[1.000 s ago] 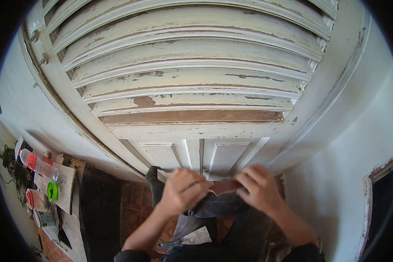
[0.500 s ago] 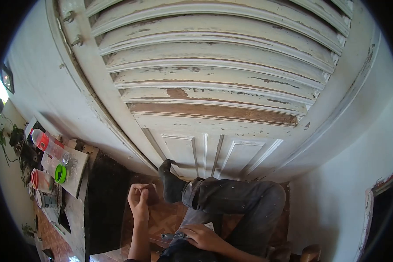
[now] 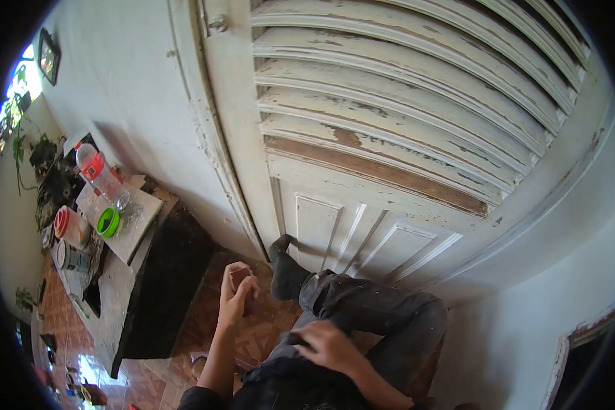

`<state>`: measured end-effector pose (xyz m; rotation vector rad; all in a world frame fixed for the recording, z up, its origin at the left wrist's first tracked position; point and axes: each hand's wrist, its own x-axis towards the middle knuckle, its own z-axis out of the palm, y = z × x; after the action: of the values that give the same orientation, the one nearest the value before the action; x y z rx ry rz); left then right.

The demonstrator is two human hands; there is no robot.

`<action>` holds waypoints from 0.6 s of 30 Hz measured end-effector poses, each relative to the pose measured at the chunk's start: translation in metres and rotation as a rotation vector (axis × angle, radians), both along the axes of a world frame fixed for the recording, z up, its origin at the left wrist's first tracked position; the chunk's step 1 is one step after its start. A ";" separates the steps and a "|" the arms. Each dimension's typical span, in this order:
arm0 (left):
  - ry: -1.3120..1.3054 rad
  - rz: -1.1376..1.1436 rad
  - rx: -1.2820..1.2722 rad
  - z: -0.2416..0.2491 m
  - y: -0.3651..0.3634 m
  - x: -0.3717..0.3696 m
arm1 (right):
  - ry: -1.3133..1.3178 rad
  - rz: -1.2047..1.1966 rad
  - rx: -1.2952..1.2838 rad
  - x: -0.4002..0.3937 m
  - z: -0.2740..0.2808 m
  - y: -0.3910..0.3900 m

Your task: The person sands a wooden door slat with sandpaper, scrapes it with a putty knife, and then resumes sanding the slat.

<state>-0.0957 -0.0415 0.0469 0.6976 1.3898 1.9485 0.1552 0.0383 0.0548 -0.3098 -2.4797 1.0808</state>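
Note:
My left hand (image 3: 236, 290) is raised near the foot, its fingers closed around a reddish-brown piece of what looks like sandpaper (image 3: 239, 276). Over my lap, my right hand (image 3: 329, 343) is slightly blurred, with thumb and fingers apart and nothing visible between them. Beneath it are dark shorts or trousers (image 3: 403, 318), dusted with pale specks. A dark-socked foot (image 3: 288, 277) is propped at the bottom of the white louvred door (image 3: 321, 225). The door's paint is chipped, and one brown wooden strip (image 3: 383, 175) is bare.
To the left, a black-sided bench (image 3: 167, 287) carries a clear plastic bottle (image 3: 102, 176), a green lid (image 3: 108, 222), a red-lidded jar (image 3: 68, 224) and a tub (image 3: 72, 257). A white wall (image 3: 519, 321) stands at right. Brown patterned tiles (image 3: 157, 383) cover the floor.
The view has turned left, showing more of the bench and floor. My right hand has lifted off my lap; the small grey object beside it no longer shows. My left hand keeps its hold.

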 end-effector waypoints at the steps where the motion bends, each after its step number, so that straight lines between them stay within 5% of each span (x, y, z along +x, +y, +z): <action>1: -0.007 0.013 -0.003 -0.003 -0.003 0.002 | 0.106 -0.121 -0.052 0.013 0.022 0.008; 4: -0.005 -0.320 -0.189 -0.020 -0.001 0.016 | 0.076 -0.456 -0.121 0.057 0.070 0.023; 6: -0.126 -0.419 -0.405 -0.012 0.008 0.042 | 0.176 -0.542 -0.324 0.086 0.054 0.031; 9: -0.093 -0.605 -0.323 -0.047 0.031 0.073 | 0.445 -0.721 -0.476 0.099 0.040 0.022; 14: -0.133 -0.530 -0.240 -0.041 0.047 0.109 | 0.632 -0.784 -0.806 0.100 0.029 -0.003; 18: -0.217 -0.494 -0.053 -0.022 0.060 0.108 | 0.331 -0.526 -0.797 0.103 0.009 -0.008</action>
<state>0.0126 0.0189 0.0253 0.7022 1.0162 1.5392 0.2583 0.0300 0.0637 -0.8683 -1.4577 1.6482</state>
